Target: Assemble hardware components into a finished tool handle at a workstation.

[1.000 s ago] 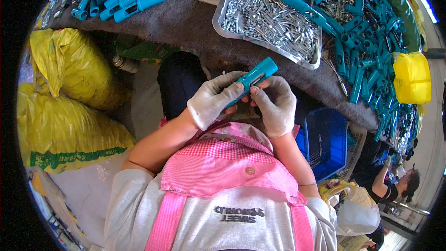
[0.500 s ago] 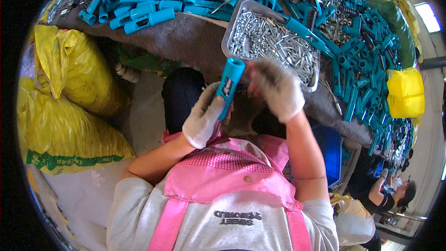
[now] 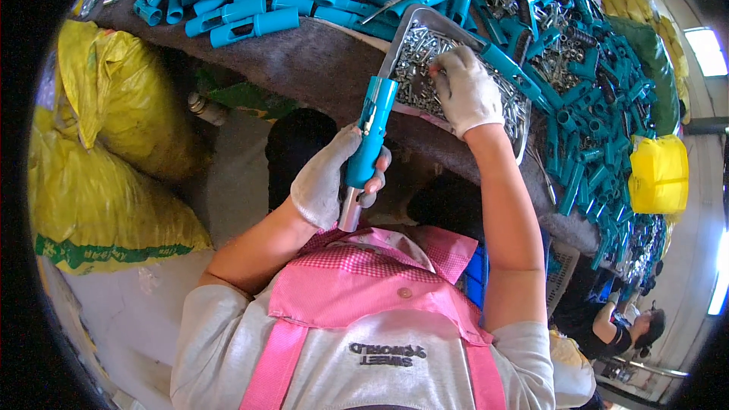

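Note:
My left hand (image 3: 325,176), in a grey-white glove with bare fingertips, is wrapped round a teal slotted tube (image 3: 373,123). The tube stands tilted in front of the apron, and a silver metal cylinder (image 3: 350,211) sticks out of its lower end. Over a grey metal tray (image 3: 396,44), my right hand (image 3: 472,95), gloved the same way, reaches down with its fingers bent and drawn together. Small silver metal pins (image 3: 425,47) fill the tray. Whatever those fingertips hold, if anything, is too small to make out.
Teal tubes (image 3: 254,26) lie heaped along the far side of the cloth-covered table (image 3: 304,64), with more heaped at right among metal parts. Yellow sacks (image 3: 114,205) stand at left. A yellow container (image 3: 659,175) is at right, and a co-worker (image 3: 630,326) sits beyond.
My right hand has moved from beside the teal tube up and over the tray of pins. My left hand keeps the tube, now turned more upright with its metal end showing.

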Demonstrator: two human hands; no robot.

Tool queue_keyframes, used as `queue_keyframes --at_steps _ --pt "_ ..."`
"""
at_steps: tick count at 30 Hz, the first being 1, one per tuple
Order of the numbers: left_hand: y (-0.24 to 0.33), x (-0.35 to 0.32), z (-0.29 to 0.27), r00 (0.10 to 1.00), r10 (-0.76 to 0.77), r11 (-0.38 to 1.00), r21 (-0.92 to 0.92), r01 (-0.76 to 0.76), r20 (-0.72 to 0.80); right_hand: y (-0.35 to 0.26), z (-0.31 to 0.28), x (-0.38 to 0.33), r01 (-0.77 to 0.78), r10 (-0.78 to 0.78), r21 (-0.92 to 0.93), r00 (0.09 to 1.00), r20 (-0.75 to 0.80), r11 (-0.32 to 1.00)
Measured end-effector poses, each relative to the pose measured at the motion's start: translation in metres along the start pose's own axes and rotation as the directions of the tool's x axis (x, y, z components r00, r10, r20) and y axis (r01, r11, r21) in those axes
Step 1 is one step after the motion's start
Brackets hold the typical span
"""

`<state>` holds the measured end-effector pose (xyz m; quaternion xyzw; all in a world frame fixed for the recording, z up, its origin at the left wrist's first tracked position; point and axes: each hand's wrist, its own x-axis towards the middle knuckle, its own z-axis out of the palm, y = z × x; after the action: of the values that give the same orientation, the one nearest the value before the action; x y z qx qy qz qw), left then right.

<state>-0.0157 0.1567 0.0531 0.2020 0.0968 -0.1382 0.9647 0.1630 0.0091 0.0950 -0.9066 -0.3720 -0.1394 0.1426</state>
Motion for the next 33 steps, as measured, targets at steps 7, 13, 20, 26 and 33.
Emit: queue_keyframes --at_steps 7,13,20,26,33 --pt "0.002 0.002 0.011 0.996 -0.001 0.999 0.043 0.005 -0.084 -0.046 -0.034 -0.054 -0.35 0.157 0.92 0.933 0.325 0.174" --pt "-0.011 0.006 0.011 0.994 0.11 0.966 0.235 -0.103 -0.016 -0.061 -0.026 -0.075 -0.399 0.154 0.912 0.911 0.382 0.098" --pt "-0.016 0.001 0.01 0.989 0.145 0.89 0.436 -0.132 0.003 -0.059 -0.008 -0.093 -0.446 0.222 0.855 0.834 0.504 -0.267" --pt "-0.019 -0.003 0.008 0.929 0.352 0.59 0.745 -0.312 0.111 -0.078 -0.006 -0.099 -0.464 0.366 0.878 0.801 0.473 -0.118" --pt "-0.013 0.004 0.001 0.816 0.505 0.253 0.856 -0.45 0.28 -0.07 -0.003 -0.085 -0.609 0.264 0.793 0.766 0.586 0.007"
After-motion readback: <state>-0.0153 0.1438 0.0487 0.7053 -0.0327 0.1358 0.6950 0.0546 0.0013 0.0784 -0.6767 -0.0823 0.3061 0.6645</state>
